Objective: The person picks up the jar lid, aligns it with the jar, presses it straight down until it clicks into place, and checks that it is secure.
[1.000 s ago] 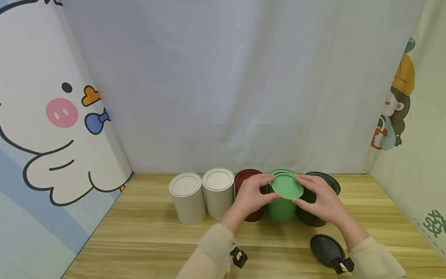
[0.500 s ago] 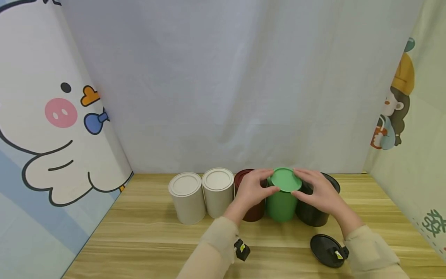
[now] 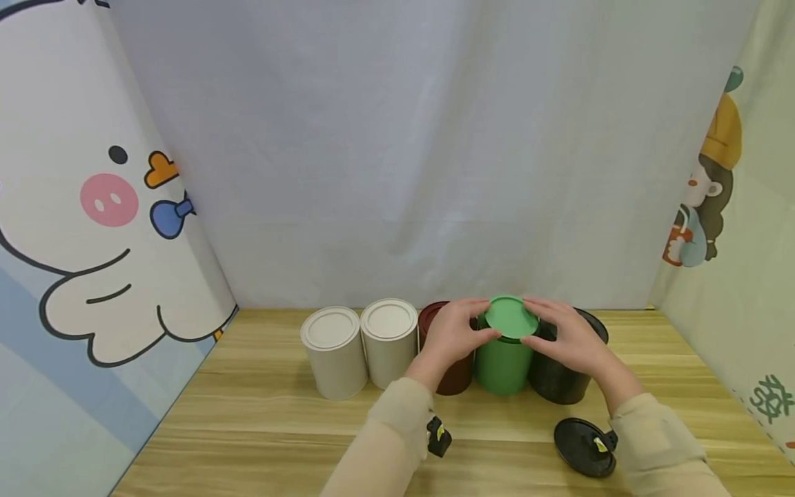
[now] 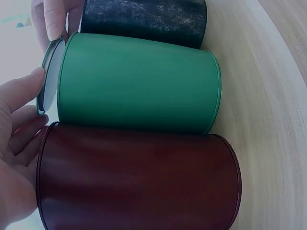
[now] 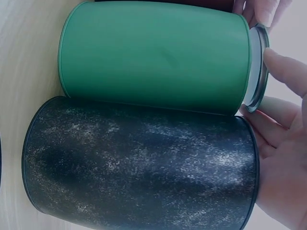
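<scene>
A green can (image 3: 502, 369) stands in a row between a dark red can (image 3: 456, 382) and a black can (image 3: 562, 386). A green lid (image 3: 511, 317) lies flat on its mouth. My left hand (image 3: 456, 335) pinches the lid's left edge and my right hand (image 3: 562, 338) pinches its right edge. In the left wrist view the lid (image 4: 48, 76) sits at the rim of the green can (image 4: 139, 84), with my left fingers (image 4: 19, 96) against it. In the right wrist view the lid (image 5: 256, 67) stands slightly proud of the can (image 5: 153, 57), touched by my right fingers (image 5: 283, 72).
Two white lidded cans (image 3: 334, 352) (image 3: 389, 342) stand at the left end of the row. A loose black lid (image 3: 580, 447) lies on the wooden table (image 3: 248, 414) near my right wrist. A curtain hangs close behind the cans, with printed panels at both sides.
The green lid was tilted in front of the can's top; both hands have carried it back and down so that it now lies flat on the can's mouth.
</scene>
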`<state>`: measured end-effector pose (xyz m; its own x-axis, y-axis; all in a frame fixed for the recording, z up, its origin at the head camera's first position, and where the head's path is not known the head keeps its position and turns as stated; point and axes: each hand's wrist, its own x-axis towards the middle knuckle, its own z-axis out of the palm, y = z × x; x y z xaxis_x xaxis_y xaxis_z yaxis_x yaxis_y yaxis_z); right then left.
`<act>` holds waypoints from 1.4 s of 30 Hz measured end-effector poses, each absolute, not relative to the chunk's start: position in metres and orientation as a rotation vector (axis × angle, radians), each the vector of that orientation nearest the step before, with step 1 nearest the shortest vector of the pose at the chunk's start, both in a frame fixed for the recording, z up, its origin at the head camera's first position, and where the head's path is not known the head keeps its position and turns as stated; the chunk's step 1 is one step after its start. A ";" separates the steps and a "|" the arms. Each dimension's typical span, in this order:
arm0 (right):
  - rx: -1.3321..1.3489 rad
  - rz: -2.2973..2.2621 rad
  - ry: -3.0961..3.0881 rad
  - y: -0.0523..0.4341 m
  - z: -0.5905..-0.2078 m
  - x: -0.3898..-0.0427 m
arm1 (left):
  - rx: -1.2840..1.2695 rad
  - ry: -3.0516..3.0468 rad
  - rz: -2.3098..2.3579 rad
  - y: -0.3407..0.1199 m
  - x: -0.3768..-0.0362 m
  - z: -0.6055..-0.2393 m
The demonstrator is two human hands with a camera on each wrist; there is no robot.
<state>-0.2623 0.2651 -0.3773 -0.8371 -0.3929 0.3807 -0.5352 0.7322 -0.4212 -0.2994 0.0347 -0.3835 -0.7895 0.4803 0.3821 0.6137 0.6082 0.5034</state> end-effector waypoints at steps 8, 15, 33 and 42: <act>0.738 0.747 -2.685 0.266 -0.380 -0.265 | -0.879 -2.682 -0.918 0.038 -0.302 -0.382; 0.722 0.742 -2.700 0.267 -0.382 -0.267 | -0.881 -2.682 -0.895 0.039 -0.304 -0.382; 0.718 0.741 -2.760 0.266 -0.380 -0.268 | -0.893 -2.738 -0.859 0.040 -0.306 -0.385; 0.720 0.726 -2.781 0.267 -0.382 -0.269 | -0.891 -2.731 -0.866 0.040 -0.307 -0.387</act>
